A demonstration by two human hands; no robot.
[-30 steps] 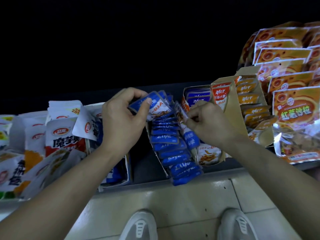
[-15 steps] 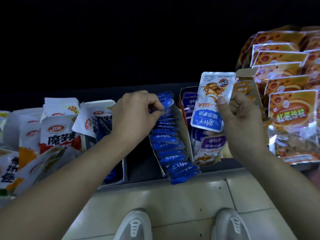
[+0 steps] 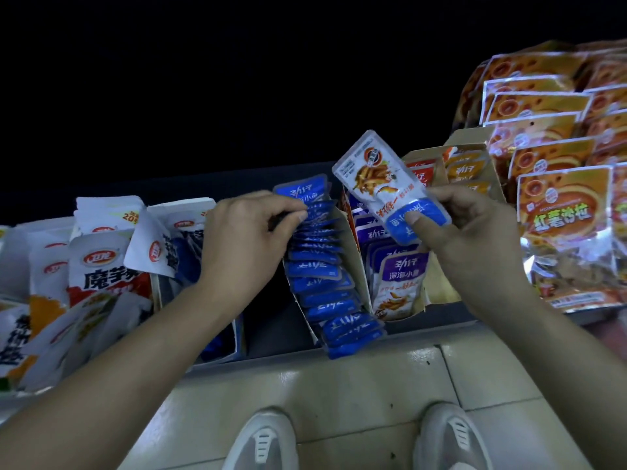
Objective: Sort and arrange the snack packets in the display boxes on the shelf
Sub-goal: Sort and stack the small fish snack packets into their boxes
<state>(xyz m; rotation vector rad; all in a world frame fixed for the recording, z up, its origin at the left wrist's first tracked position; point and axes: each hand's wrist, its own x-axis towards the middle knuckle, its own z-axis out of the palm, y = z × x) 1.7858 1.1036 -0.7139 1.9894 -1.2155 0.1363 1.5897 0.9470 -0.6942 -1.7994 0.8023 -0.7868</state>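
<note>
Fingers of the right hand (image 3: 464,232) pinch a white-and-blue packet (image 3: 390,184), lifted and tilted above the purple packets' box (image 3: 397,313). The left hand (image 3: 247,239) curls onto the blue packets (image 3: 325,276) standing in the neighbouring display box (image 3: 354,252), pinching their tops.

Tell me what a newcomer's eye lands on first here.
The silver and blue foil snack packet, held up slanted in mid-frame, pinched at its blue end by the right hand, catches the eye first. Just left of it, the left hand grips the rear of a row of dark blue foil packets packed in a tilted cardboard display box. At far right, glossy orange plastic bags pile up.
</note>
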